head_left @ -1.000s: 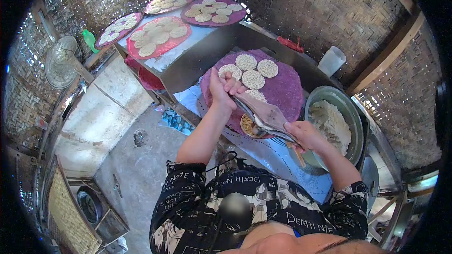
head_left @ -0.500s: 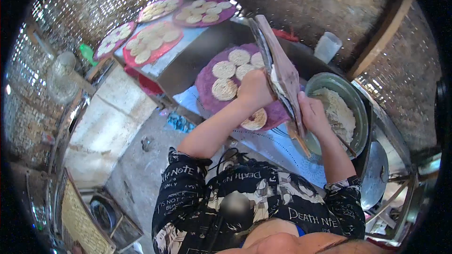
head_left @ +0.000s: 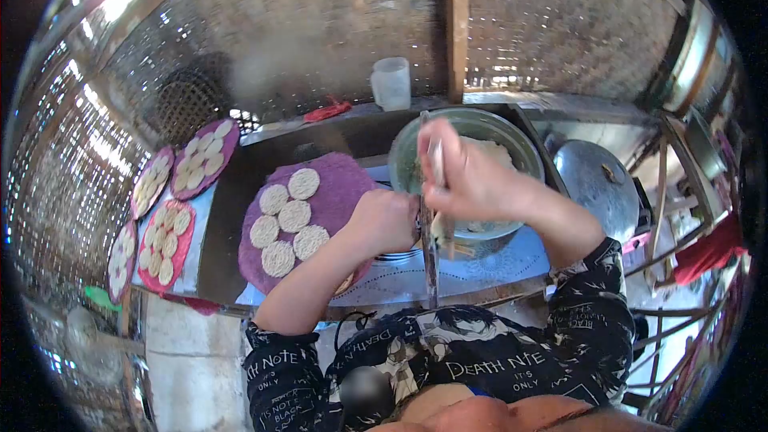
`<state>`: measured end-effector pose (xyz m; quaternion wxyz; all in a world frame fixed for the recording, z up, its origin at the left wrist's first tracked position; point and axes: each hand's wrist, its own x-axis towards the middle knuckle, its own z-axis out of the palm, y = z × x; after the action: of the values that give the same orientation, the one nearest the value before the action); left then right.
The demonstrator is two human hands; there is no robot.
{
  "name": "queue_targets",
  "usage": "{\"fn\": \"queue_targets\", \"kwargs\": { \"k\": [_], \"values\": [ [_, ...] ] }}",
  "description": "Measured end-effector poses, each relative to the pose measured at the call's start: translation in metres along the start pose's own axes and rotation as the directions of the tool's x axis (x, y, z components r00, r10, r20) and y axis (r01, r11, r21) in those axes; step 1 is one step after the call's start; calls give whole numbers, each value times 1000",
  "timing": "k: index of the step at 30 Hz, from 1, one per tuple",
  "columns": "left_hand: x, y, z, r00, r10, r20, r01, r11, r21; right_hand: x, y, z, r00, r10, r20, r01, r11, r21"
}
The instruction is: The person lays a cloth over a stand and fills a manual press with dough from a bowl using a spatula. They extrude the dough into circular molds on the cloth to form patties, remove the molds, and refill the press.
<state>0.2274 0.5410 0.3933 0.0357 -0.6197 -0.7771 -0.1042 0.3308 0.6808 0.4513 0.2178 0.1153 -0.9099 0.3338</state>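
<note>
My left hand (head_left: 386,220) is closed at the near-left side of a flat wooden board (head_left: 430,276), which stands edge-on to the camera. My right hand (head_left: 472,176) is closed above the board's far side, around a slim pale object (head_left: 437,162) whose kind I cannot make out. Below those fingers is a blurred yellowish piece. To the left, a purple mat (head_left: 340,180) bears several round, pale cakes with a coiled, stringy surface, such as one cake (head_left: 294,216). Behind the right hand sits a green basin (head_left: 404,140) with pale, crumbly dough in it.
More cakes lie on a pink mat (head_left: 186,228) and a purple mat (head_left: 232,148) at the left. A clear plastic jug (head_left: 392,84) and a red bag (head_left: 328,110) stand at the back. A large metal lid (head_left: 596,188) is at the right.
The camera has swung right. The board has turned from showing its broad face to edge-on. My right hand has moved from the board's near edge to its far side.
</note>
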Motion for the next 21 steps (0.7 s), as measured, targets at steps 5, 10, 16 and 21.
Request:
{"fn": "queue_targets", "kwargs": {
  "k": [5,10,16,21],
  "values": [
    [25,-1,8,965,159,-210,-152,987,52,-21,33,-49,903,430,15,-411,852,325],
    [46,-2,1,986,141,-87,-135,988,73,-45,46,-66,883,450,-133,-386,858,339],
    [70,-53,25,995,64,-71,-95,752,-653,-80,94,-103,490,312,-814,78,914,398],
    [108,-61,86,793,205,-574,-608,196,-769,-62,126,-31,97,448,-889,475,764,437]
  ]
}}
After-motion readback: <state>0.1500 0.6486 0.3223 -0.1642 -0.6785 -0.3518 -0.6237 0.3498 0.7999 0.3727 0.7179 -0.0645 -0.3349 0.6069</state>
